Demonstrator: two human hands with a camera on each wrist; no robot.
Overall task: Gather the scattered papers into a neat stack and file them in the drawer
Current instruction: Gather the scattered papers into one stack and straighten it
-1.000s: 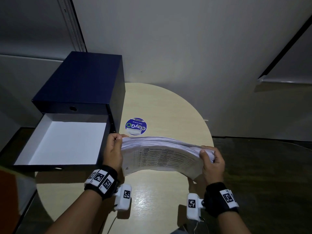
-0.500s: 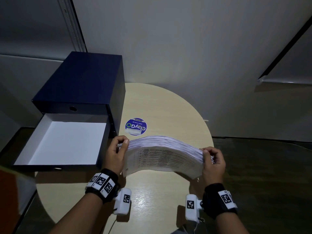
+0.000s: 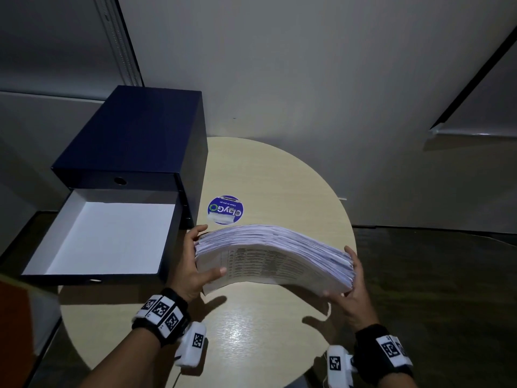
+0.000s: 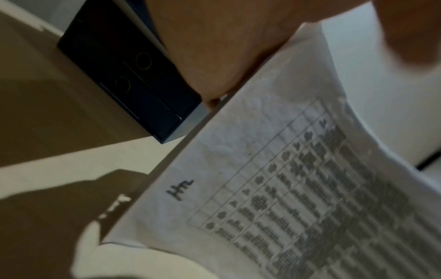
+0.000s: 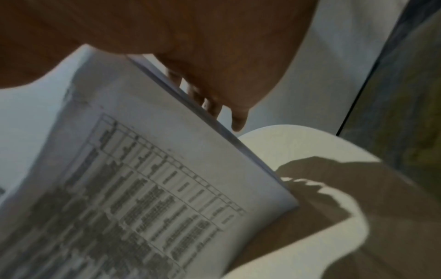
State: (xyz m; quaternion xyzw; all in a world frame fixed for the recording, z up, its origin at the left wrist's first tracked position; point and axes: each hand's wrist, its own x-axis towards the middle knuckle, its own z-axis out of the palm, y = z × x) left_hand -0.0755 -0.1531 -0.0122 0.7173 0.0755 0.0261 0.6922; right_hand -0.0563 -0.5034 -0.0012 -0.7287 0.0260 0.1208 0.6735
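A thick stack of printed papers [image 3: 274,256] is held on its long edge above the round table [image 3: 265,337], bowed upward in the middle. My left hand [image 3: 193,256] pinches its left end, thumb on the printed face and fingers behind. My right hand [image 3: 351,278] cups the right end, fingers along the edge and thumb under the lower corner. The open drawer [image 3: 167,242] of the dark blue box [image 3: 134,135] lies just left of the stack, its white inside bare. The left wrist view has the printed sheet [image 4: 262,188] under my palm [image 4: 214,47]. In the right wrist view my fingers [image 5: 236,117] lie against the stack's [image 5: 143,188] edge.
A round blue sticker [image 3: 225,210] lies on the table behind the stack. The box stands at the table's left, against a grey wall. Dark floor [image 3: 433,275] lies to the right of the table. An orange object [image 3: 11,317] shows at the lower left edge.
Both hands have shifted their hold on the stack. The left thumb has come onto the printed face, and the right hand has slid down to the lower right corner. The stack's right end sits lower.
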